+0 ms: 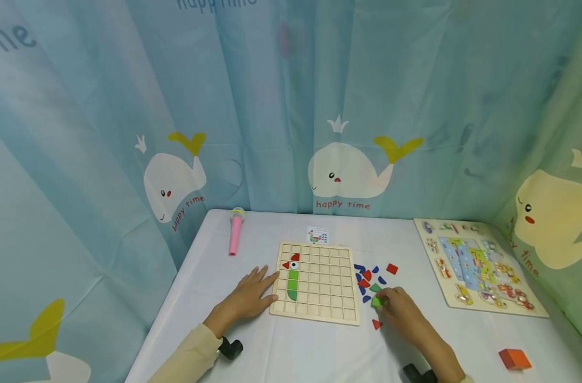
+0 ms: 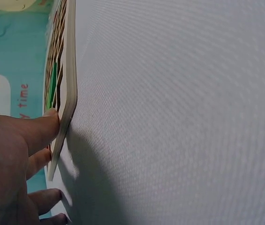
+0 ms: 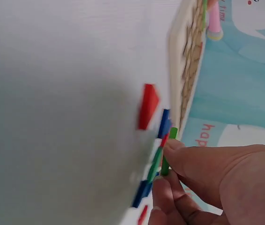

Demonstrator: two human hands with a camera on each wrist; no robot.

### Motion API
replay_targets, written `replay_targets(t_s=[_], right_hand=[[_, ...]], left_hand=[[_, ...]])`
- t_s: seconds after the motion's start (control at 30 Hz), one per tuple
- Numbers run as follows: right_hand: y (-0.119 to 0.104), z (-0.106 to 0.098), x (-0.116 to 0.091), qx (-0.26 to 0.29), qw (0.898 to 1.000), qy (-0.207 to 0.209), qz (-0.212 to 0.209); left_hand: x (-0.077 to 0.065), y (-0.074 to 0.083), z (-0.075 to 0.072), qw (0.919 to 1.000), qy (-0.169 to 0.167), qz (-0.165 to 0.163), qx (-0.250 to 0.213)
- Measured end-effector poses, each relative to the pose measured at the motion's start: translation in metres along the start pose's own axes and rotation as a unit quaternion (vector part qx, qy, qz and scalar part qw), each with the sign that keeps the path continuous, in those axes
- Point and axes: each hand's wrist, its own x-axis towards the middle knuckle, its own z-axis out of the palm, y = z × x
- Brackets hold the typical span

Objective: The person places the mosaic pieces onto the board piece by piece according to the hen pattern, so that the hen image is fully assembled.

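Note:
My left hand lies by the left edge of a wooden grid board, its thumb and a finger touching the rim in the left wrist view. On the board's left side stand a red quarter-round piece, a red triangle, a white eye piece, light green squares and a dark green rounded piece. To the right of the board, my right hand pinches a light green piece between thumb and fingers. Loose blue, red and green pieces lie beside it, with a red triangle nearer me.
A small pattern card lies behind the board. At the back left is a pink toy microphone. An animal picture puzzle occupies the right side, and an orange block sits at the front right.

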Motion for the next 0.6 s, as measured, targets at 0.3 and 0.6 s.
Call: replay_targets(t_s=[0.3, 0.6], right_hand=[[-0.036, 0.005, 0.011, 0.026, 0.998, 0.016, -0.058], [-0.078, 0.027, 0.031, 0.04, 0.994, 0.013, -0.102]], left_hand=[[0.0, 0.001, -0.001, 1.0, 0.0, -0.005, 0.0], [-0.001, 0.002, -0.002, 1.0, 0.002, -0.001, -0.007]])
